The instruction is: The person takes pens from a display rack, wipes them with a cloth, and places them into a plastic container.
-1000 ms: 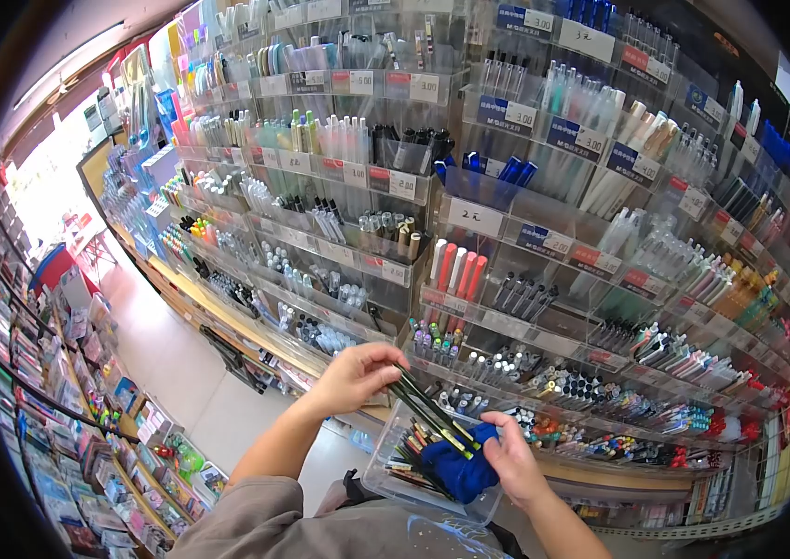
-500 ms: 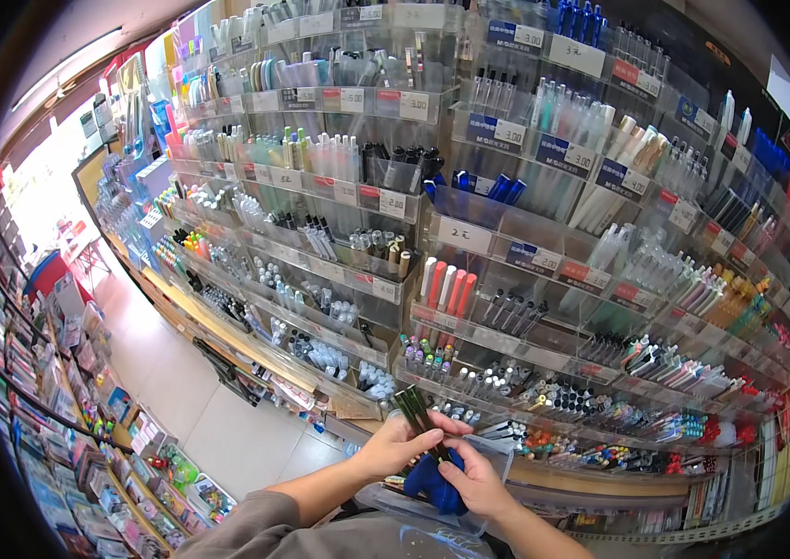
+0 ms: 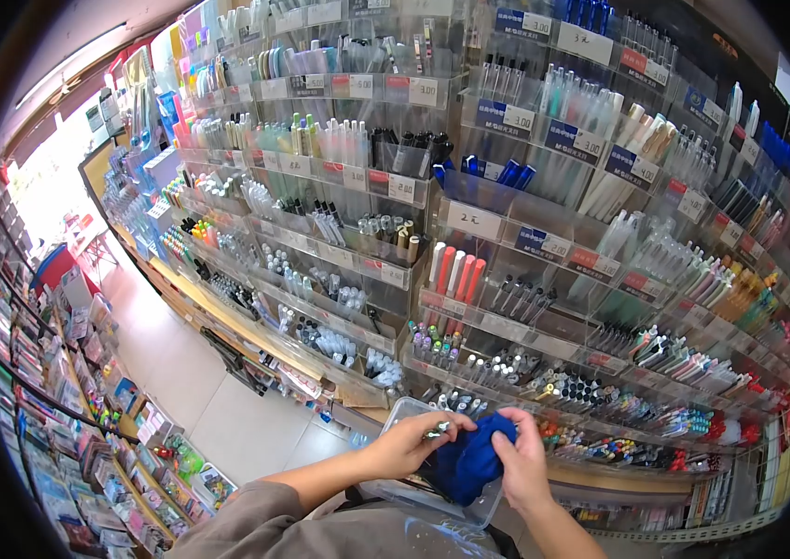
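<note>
Blue cloth (image 3: 471, 469) is pinched in the right hand's (image 3: 525, 461) fingers; the left hand (image 3: 406, 447) is curled around what seem pens (image 3: 438, 429).

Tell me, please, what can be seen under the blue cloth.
Under the blue cloth is a clear plastic container, only partly visible. The cloth and the left hand cover most of its inside, so what lies there cannot be made out.
</note>
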